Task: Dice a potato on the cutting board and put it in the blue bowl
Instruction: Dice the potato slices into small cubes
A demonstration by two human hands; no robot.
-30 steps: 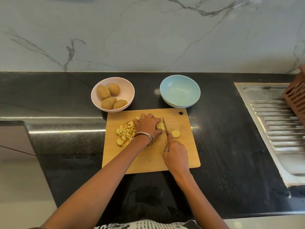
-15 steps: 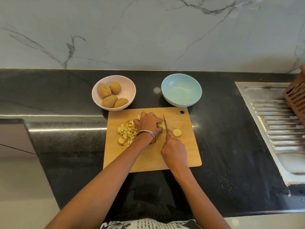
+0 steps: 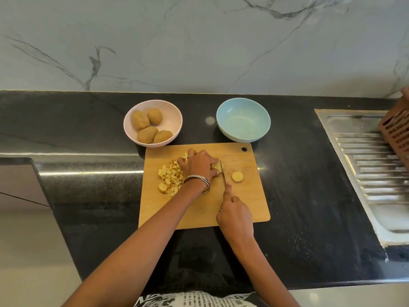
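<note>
A wooden cutting board (image 3: 199, 209) lies on the black counter. My left hand (image 3: 198, 166) grips a pale potato piece (image 3: 218, 166) near the board's middle. My right hand (image 3: 234, 214) holds a knife (image 3: 224, 177), forefinger along its back, with the blade against the right side of that piece. One round potato slice (image 3: 237, 176) lies right of the blade. A heap of small potato cubes (image 3: 170, 177) sits left of my left hand. The blue bowl (image 3: 243, 119) stands behind the board, with no potato in it.
A pink bowl (image 3: 171, 120) with several whole potatoes stands behind the board's left corner. A steel sink drainboard (image 3: 371, 171) fills the right side, with a brown slotted basket (image 3: 396, 129) at its far edge. The counter steps down at the left.
The knife has drawn back toward me along the potato piece, and my right hand sits lower on the board. The left hand stays on the piece.
</note>
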